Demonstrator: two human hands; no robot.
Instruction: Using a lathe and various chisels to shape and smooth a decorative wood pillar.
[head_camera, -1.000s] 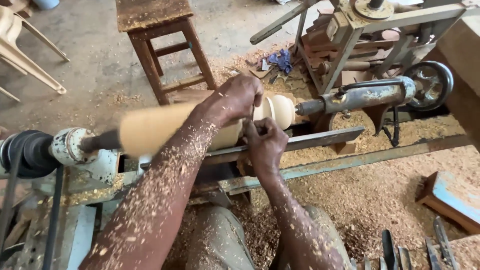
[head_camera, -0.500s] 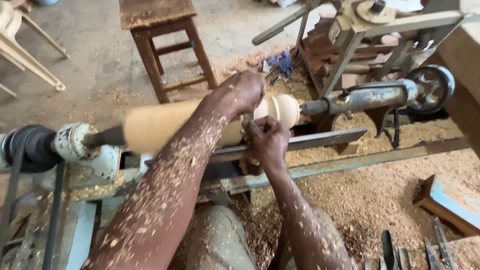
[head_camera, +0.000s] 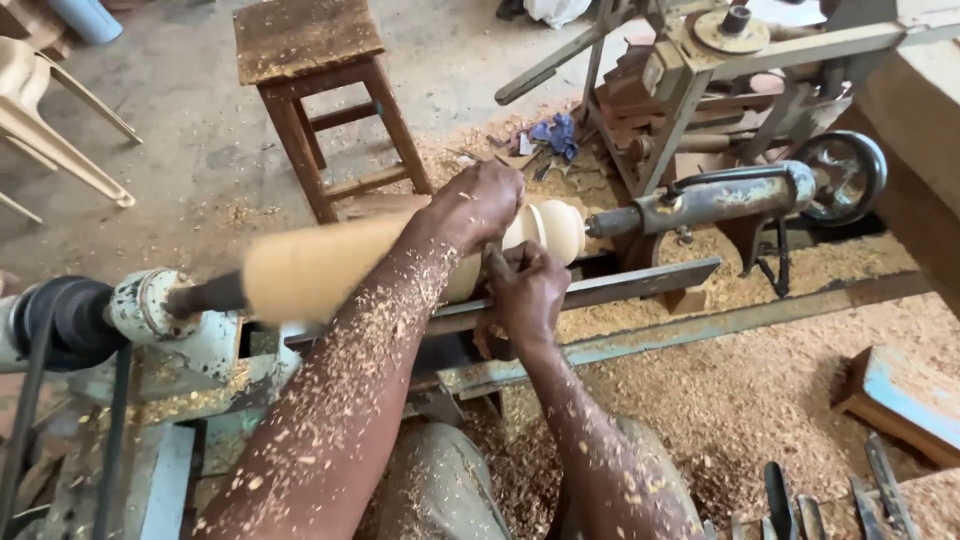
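Resting across a pale wooden spindle (head_camera: 330, 262), the left hand (head_camera: 478, 203) is lying with its fingers (head_camera: 508, 190) curled over the top of the wood, wrapped loosely on it rather than clamped tight. That spindle is lying level between a grey headstock (head_camera: 150, 315) far out to the left of those fingers and a metal tailstock (head_camera: 715, 197) just past them on the right; its long stretch looks smeared, and a rounded bead (head_camera: 550, 225) is showing just beyond the fingertips.

Directly under the left hand, the right hand (head_camera: 530, 292) is sitting with its fingers (head_camera: 510, 262) bunched shut around something thin and dark that is poking up towards the wood; what that thing is I cannot tell, since the hand is covering nearly all of it. The heel of this hand is pressing on a long metal tool rest (head_camera: 640, 283), which is running off to the right of the fingers. Both forearms are speckled with pale shavings.

Below and right of the right-hand fingers, sawdust (head_camera: 760, 400) is lying thick over the floor and the lathe bed. Well above the left-hand fingers, a wooden stool (head_camera: 320, 90) is standing upright on the concrete floor, and further left of it the legs of a pale plastic chair (head_camera: 60, 140) are showing. Down at the lower right edge, well away from either hand, a few dark metal tools (head_camera: 790, 505) are lying.
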